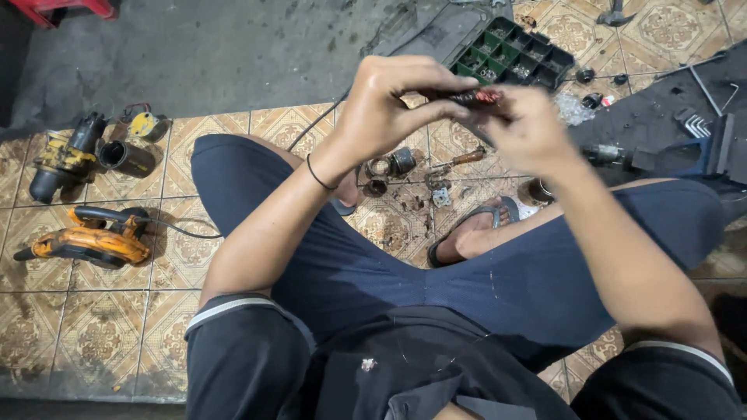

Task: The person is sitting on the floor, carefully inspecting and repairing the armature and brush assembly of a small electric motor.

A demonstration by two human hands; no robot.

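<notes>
1. We see both hands raised in front of the chest, meeting over a small motor part (476,98) – dark, with a band of copper-coloured winding showing.
2. Our left hand (389,105) pinches one end of the part, thumb below and fingers curled over the top; a thin black band sits on that wrist.
3. Our right hand (529,128) closes on the other end; it is blurred, so we cannot tell just how the fingers lie.
4. The part is held in the air between the two hands, above the tiled floor (93,327) and our crossed legs in dark blue shorts.
5. Below the hands, small metal pieces (397,165) lie scattered on the tiles, with a wooden-handled screwdriver (459,160) near them.
6. A green tray of compartments (513,53) sits just beyond the hands, holding small bits.
7. To the left lie an orange power tool (85,241) with a black cord and a dirty yellow-and-black tool (66,155) – well apart from the hands.
8. A set of hex keys (692,123) lies at the far right.
</notes>
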